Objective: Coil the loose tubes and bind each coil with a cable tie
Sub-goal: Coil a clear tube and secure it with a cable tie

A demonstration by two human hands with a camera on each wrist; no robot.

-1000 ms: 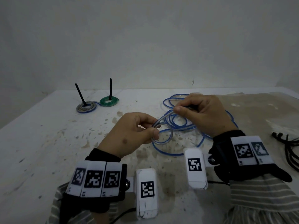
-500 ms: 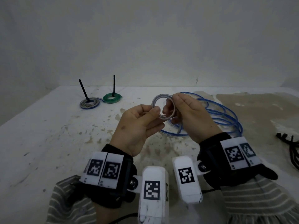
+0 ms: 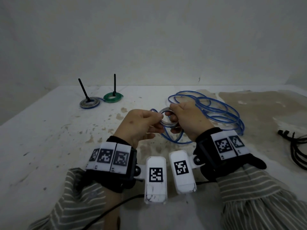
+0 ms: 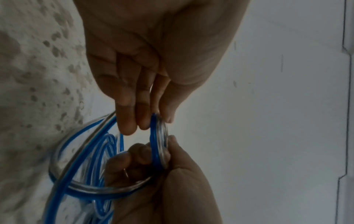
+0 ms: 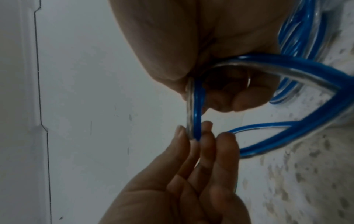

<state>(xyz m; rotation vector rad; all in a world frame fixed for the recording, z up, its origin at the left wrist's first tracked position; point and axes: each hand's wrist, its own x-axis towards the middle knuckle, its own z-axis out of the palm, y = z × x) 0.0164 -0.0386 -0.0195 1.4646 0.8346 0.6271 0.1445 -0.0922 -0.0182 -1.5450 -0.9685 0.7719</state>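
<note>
I hold a small coil (image 3: 168, 119) of the blue tube between my two hands, above the table (image 3: 49, 146). My left hand (image 3: 139, 125) pinches the left rim of the coil between the thumb and the first fingers, and my right hand (image 3: 186, 120) is curled around the right rim, with the thumb on top and the fingers passing through the ring from below. In the left wrist view the coil (image 4: 159, 141) stands on its edge between the fingertips of both hands; in the right wrist view it is the same, with the left fingers (image 5: 206, 136) touching its lower rim.

From the coil the rest of the blue tube (image 3: 221, 113) runs away, loose, in wide loops on the table behind and to the right of my right hand. How many turns are in the coil I cannot say, the view is too dim.

Far to the left of my grip lie two finished coils, one grey-blue (image 3: 89, 102) and one green (image 3: 112, 97), each with a black cable tie standing up. Far to the right lies a bundle of black cable ties (image 3: 297, 146).
</note>
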